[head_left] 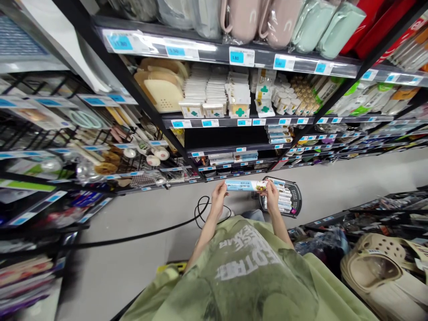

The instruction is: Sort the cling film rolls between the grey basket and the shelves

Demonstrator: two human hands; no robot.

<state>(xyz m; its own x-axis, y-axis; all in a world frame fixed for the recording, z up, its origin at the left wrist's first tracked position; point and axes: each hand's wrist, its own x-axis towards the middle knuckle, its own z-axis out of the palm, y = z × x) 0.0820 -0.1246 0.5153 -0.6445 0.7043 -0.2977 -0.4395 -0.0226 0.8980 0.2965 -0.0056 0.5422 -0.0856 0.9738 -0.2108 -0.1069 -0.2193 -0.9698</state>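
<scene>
A long, narrow light-blue and white box [245, 185], which looks like a roll pack with food pictured on its right part, is held level in front of my body. My left hand [219, 195] grips its left end with fingers closed. Around the right end, my right hand [271, 193] is closed too. Just beyond and below my right hand, a dark shopping basket [296, 199] stands on the floor. Several similar white and blue packs [285, 199] lie in it.
Ahead stands a shelf rack with cutting boards [163, 91], cotton swab packs [195, 91] and pink mugs [241, 20]. Similar rolls [279, 134] sit on a lower shelf. A black cable [150, 234] runs across the floor. Beige clogs [377, 263] are at the right.
</scene>
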